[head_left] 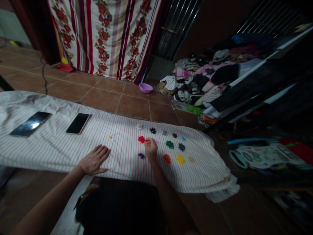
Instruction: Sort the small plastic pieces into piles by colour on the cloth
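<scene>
A striped cloth point(61, 147) covers a low surface in front of me. Small piles of coloured bits lie on it: red point(141, 139), black point(153, 130), green point(169, 144), orange-red point(167, 158), yellow point(180, 159), purple point(141, 155) and several more. My right hand point(151, 148) rests among them, its fingertips pinched on a small red bit beside the red pile. My left hand point(95, 160) lies flat on the cloth with fingers apart, holding nothing. A tiny pale bit point(111, 137) sits just beyond it.
Two dark phones point(78, 123) point(30, 124) lie on the cloth at the left. A purple bowl point(145, 87) stands on the tiled floor behind. A heap of clothes point(207, 78) fills shelves at the right. A floral curtain point(107, 36) hangs at the back.
</scene>
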A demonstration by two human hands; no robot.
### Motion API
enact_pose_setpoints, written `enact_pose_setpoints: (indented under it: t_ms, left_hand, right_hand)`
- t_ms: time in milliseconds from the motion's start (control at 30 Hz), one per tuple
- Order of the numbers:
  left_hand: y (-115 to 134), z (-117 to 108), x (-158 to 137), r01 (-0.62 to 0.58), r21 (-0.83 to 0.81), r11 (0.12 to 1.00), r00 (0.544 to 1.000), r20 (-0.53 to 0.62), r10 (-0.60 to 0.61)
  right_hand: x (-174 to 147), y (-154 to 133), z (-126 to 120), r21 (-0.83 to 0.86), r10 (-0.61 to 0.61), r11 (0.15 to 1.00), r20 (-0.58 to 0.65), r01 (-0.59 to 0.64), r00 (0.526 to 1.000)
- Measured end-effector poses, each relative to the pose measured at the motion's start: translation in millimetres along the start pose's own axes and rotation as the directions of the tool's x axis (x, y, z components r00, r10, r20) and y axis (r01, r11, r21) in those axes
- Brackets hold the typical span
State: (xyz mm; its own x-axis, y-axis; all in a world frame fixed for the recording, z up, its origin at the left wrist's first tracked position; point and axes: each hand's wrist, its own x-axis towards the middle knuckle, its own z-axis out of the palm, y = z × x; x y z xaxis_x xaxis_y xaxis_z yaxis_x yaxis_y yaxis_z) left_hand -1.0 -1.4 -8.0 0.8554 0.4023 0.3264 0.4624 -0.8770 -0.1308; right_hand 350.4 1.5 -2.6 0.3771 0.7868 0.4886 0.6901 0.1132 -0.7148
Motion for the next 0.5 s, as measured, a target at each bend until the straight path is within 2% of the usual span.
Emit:
enact_pose_setpoints:
  t_ms: [233, 500]
  left_hand:
    - [0.7, -6.2, 3.1, -0.027, 0.044, 0.999, 1.0, -0.012, 0.028]
    - [-0.1, -1.5, 0.4, -0.022, 0.05, 0.999, 1.0, 0.001, 0.022]
  right_hand:
    - [0.2, 8.4, 5.7, -0.004, -0.003, 1.0, 0.017, 0.003, 1.0]
    - [-1.5, 9.3, 12.5, -0.055, -0.058, 0.997, 0.018, 0.059, 0.998]
